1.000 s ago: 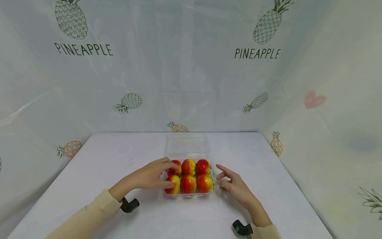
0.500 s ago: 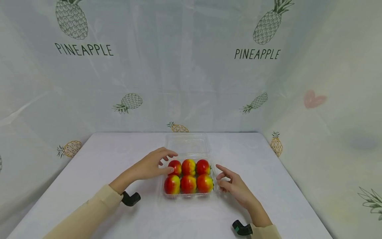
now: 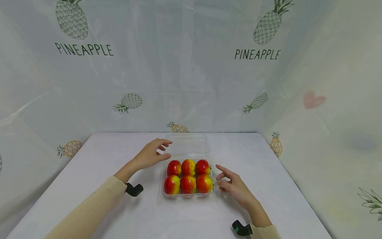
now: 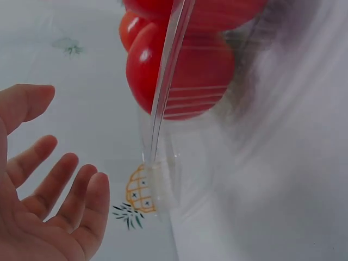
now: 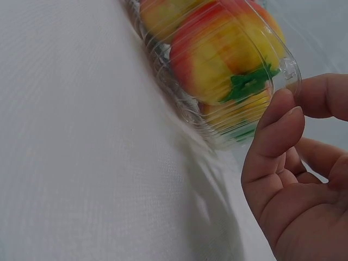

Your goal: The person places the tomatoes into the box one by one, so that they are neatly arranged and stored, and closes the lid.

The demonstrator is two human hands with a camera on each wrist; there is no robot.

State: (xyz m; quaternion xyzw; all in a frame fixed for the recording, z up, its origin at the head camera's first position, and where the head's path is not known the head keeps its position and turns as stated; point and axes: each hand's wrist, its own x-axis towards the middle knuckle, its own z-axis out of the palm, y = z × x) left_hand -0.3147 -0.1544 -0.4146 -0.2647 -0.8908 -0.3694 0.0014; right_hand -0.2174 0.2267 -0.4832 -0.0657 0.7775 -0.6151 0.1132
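A clear plastic clamshell box (image 3: 191, 195) stands with its lid (image 3: 189, 146) folded back on the far side. Several red-and-yellow fruits, shaped like tomatoes (image 3: 188, 184), sit in it in two rows; a green leafy top (image 5: 250, 81) shows on one in the right wrist view. My left hand (image 3: 150, 154) hovers at the lid's left side, fingers loosely bent and holding nothing. In the left wrist view, that hand (image 4: 54, 201) is apart from the box wall. My right hand (image 3: 237, 187) pinches the box's right rim (image 5: 291, 76) between thumb and finger.
White cloth covers the table (image 3: 191, 219). A pale curtain (image 3: 191, 83) printed with pineapples hangs behind and at both sides. Black camera mounts (image 3: 134, 190) are worn on both wrists.
My left hand has moved away from the left-hand fruits, up and back toward the lid. The right hand has stayed at the box's right edge, and the fruits remain in the box.
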